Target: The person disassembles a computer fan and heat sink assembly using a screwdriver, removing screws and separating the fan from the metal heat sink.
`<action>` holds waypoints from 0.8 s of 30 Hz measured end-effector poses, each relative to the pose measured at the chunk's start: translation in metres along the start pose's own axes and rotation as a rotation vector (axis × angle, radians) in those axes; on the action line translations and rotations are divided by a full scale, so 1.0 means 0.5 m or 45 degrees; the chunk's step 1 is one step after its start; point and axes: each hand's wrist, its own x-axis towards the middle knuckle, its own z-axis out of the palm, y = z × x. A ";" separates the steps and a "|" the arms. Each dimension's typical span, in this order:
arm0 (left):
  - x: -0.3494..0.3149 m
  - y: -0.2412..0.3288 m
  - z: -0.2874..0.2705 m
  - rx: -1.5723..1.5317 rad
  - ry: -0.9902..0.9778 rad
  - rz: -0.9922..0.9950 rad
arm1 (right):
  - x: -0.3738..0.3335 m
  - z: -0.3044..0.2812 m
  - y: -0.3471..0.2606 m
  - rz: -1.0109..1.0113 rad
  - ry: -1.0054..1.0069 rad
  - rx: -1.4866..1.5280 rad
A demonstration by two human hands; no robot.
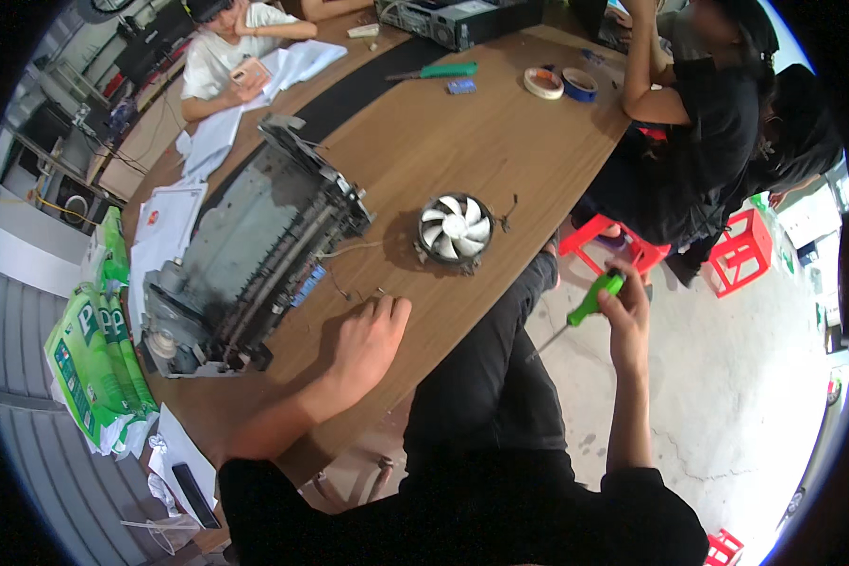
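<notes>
My right hand is closed around the green handle of a screwdriver, held off the table's edge over the floor. Its thin shaft points down and to the left. My left hand rests on the wooden table with its fingers curled in; whatever they may hold is hidden. Beyond it lies a round cooling fan with white blades and a dark frame, with a short cable beside it. Left of my left hand sits an opened grey printer-like chassis with exposed rollers, and a small blue part lies beside it.
A green-handled tool, a small blue piece and two tape rolls lie farther back. A computer case stands at the far edge. Green paper packs are at left. People sit around; red stools stand at right.
</notes>
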 end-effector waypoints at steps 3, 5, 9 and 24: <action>0.002 -0.022 0.000 0.087 -0.021 -0.138 | -0.015 0.005 0.028 0.138 0.018 0.043; 0.006 -0.037 0.003 0.070 -0.025 -0.160 | -0.021 0.010 0.039 0.219 0.067 0.086; 0.010 -0.043 0.000 0.102 -0.014 -0.174 | -0.007 0.027 0.031 0.153 0.032 0.111; 0.136 0.008 -0.017 -0.665 0.425 0.084 | -0.040 0.066 0.035 -0.016 -0.089 -0.110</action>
